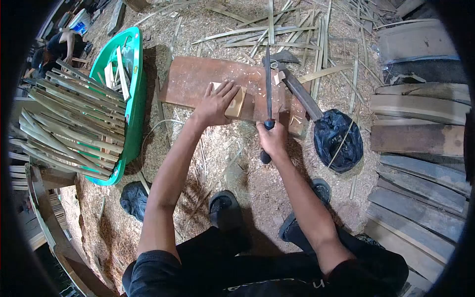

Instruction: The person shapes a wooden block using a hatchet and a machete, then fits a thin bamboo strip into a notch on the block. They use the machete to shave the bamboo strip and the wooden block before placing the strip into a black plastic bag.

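My left hand point(216, 105) lies with spread fingers on a small pale wooden block point(237, 103), pressing it against a reddish-brown board point(188, 79) on the ground. My right hand point(273, 138) is wrapped round the dark handle of a long, narrow tool point(268, 84), which looks like a file or blade and points away from me. The tool crosses the board to the right of the block, apart from it. Small wood chips are scattered over the board. Beyond the tool lies a dark hatchet-like tool point(302, 94), its handle slanting toward a black plastic bag.
A green tub point(133, 94) holding wooden strips stands at left. The black bag point(338, 141) is right of the board. Planks point(415, 136) line the right side. Thin strips point(277, 30) litter the far ground. Another person point(59, 47) crouches at the upper left.
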`<action>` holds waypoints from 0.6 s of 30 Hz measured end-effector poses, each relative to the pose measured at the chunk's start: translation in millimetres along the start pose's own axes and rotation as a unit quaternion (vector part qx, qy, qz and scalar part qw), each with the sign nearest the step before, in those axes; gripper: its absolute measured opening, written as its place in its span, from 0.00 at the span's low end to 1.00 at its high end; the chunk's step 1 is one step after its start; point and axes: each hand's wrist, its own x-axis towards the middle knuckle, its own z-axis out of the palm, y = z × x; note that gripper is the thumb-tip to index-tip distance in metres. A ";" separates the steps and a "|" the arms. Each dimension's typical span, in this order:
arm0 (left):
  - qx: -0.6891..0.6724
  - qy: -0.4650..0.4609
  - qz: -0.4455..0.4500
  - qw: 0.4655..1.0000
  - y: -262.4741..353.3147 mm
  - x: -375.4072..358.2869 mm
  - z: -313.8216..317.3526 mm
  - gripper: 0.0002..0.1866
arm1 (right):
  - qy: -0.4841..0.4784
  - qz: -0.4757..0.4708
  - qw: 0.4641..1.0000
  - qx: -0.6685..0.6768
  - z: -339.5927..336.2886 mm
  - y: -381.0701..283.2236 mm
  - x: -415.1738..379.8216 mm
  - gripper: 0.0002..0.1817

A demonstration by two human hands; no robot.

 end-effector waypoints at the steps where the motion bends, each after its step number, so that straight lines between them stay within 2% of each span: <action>1: -0.060 -0.034 -0.030 0.997 -1.1 4.8 -14.5 0.55 | 0.017 -0.038 0.999 0.028 0.2 0.0 -1.7 0.17; 3: -0.178 -0.103 -0.087 0.975 -16.7 25.5 -41.6 0.44 | 0.053 -0.111 0.989 0.083 2.4 -0.8 -5.7 0.16; 4: -0.227 0.051 0.036 0.972 -31.5 31.6 -41.7 0.29 | 0.056 -0.122 0.987 0.085 -2.5 -12.7 -12.7 0.17; 6: -0.202 -0.051 -0.007 0.978 -47.2 50.1 -49.9 0.24 | 0.057 -0.147 0.983 0.089 -12.5 -33.6 -24.5 0.17; 7: -0.187 -0.100 -0.028 0.977 -49.9 54.9 -59.7 0.22 | 0.035 -0.127 0.988 0.077 -11.2 -33.2 -23.1 0.17; 8: -0.198 -0.125 -0.046 0.971 -44.1 58.9 -63.1 0.24 | 0.013 -0.106 0.992 0.066 -10.1 -31.3 -20.3 0.17; 11: -0.097 -0.014 0.020 0.995 -28.2 66.7 -58.4 0.27 | -0.003 -0.066 0.997 0.025 -10.5 -37.1 -23.4 0.19; 12: -0.077 0.001 -0.006 0.997 -23.8 67.6 -55.6 0.29 | 0.000 -0.056 0.998 0.010 -11.7 -39.5 -25.2 0.19; 15: -0.033 -0.063 -0.104 0.992 -15.7 64.8 -53.8 0.28 | -0.031 -0.027 0.999 0.001 -14.7 -39.2 -25.5 0.20; 18: -0.024 -0.073 -0.107 0.991 -15.4 67.9 -51.9 0.28 | -0.081 -0.016 0.997 0.012 -14.7 -44.5 -22.5 0.20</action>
